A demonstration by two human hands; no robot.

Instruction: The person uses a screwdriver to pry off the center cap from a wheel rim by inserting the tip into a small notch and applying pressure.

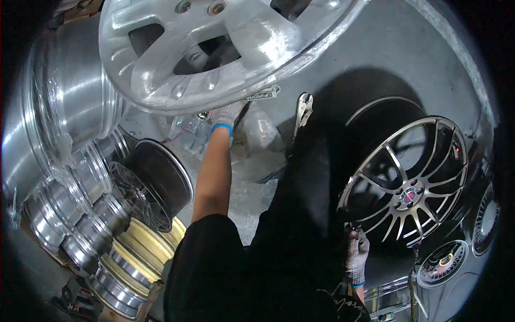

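A large silver alloy wheel (257,53), with a scuffed, shiny face, fills the top of the view. Under its near rim reaches my left hand (225,115), in a pale glove with a blue cuff; the rim hides its fingers. Beside that hand lies a metal tool (264,93), partly covered by the rim. Locking pliers (303,108) are close to my dark clothing. Low on the right, my gloved right hand (356,255) is closed, its fingers curled around something dark that I cannot make out. Just above and beside it is a grey multi-spoke wheel (410,196).
Stacked silver rims (80,86) wrapped in clear film stand at the left. A dark barrel wheel (166,172) and gold rims (145,247) are below them. Clear plastic wrap (263,134) lies on the grey floor. More wheels (442,263) sit at the lower right.
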